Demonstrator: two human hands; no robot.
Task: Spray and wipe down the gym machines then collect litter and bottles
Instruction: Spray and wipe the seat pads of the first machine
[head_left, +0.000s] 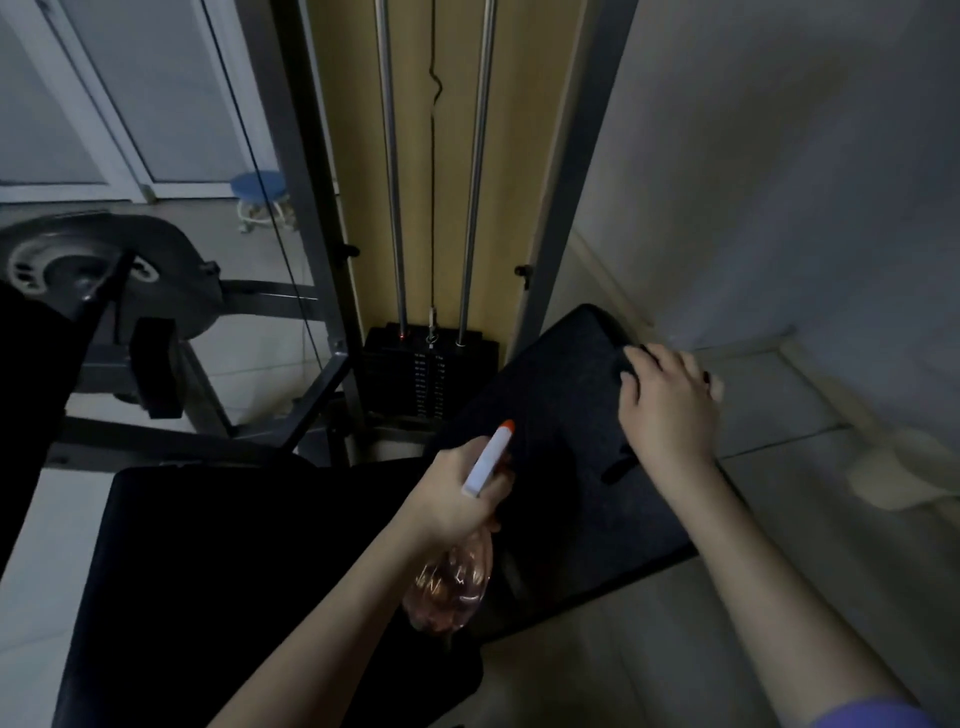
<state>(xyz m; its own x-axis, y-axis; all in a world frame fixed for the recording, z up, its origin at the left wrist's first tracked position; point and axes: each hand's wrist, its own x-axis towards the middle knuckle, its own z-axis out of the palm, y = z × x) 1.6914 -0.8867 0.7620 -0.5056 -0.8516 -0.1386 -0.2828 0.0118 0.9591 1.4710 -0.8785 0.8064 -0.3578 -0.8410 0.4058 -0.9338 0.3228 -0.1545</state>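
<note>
Closest to you, low in the middle of the frame, your left hand (457, 499) is wrapped round the neck of the spray bottle (452, 587). There's pinkish liquid in it, and the orange-tipped nozzle (491, 457) points up toward the angled black pad (550, 405). Just past that, right of centre, your right hand (667, 405) lies flat on the pad near its upper edge, fingers spread. Something pale peeks out beyond the knuckles. Might be a cloth, can't tell in this light. I'd say you're mid-wipe here. Tip: mist lightly, then pull long overlapping strokes top to bottom, and hit the edges and seams too. Keep spray off the weight stack (428, 374) and guide rods (392, 182) behind, upper middle.
</note>
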